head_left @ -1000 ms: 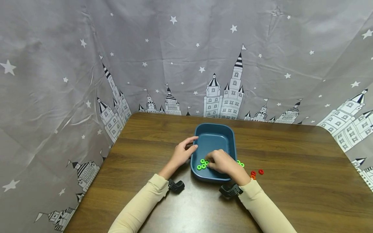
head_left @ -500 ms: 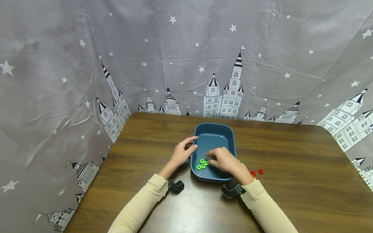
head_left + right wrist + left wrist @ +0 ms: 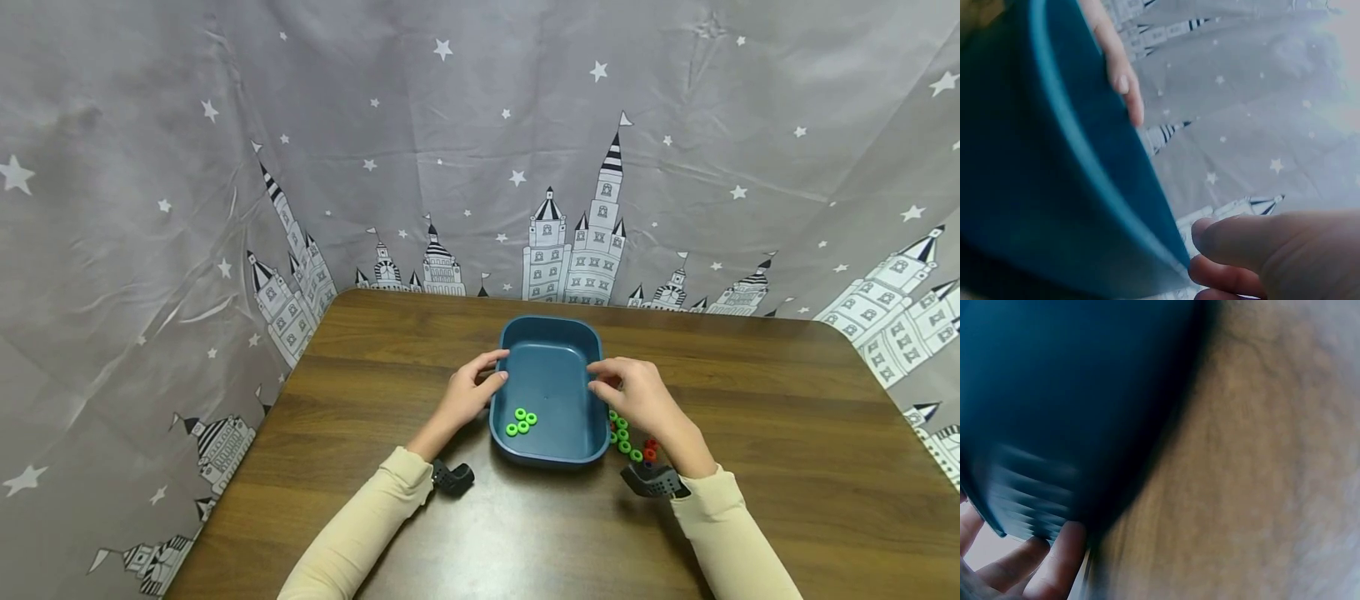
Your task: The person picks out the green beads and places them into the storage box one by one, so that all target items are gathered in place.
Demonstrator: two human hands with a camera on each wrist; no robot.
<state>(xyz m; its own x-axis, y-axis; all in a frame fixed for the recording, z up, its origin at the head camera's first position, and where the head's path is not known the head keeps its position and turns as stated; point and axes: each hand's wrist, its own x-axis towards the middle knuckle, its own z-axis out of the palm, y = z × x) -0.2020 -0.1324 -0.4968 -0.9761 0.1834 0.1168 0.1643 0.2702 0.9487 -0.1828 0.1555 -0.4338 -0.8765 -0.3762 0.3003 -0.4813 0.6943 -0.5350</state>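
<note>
A blue rectangular bin [image 3: 546, 400] sits on the table, with several small green rings [image 3: 522, 427] lying in its near left corner. My left hand [image 3: 468, 396] holds the bin's left wall, with the index finger and thumb at the rim. In the left wrist view, fingertips [image 3: 1066, 540] touch the ridged outer wall. My right hand [image 3: 637, 392] is over the bin's right rim, thumb and index finger apart, and no ring shows between their tips. Beneath this hand and wrist, more green rings [image 3: 624, 435] and red rings [image 3: 650, 454] lie on the table, partly hidden.
The brown wooden table [image 3: 405, 333] extends around the bin. Behind it hangs a grey curtain [image 3: 420, 125] printed with castles and stars. Each wrist wears a black strap-on device [image 3: 453, 479].
My right hand has left the rings inside the bin and moved right to its right rim, uncovering rings on the table beside it. The left hand and bin stay in place.
</note>
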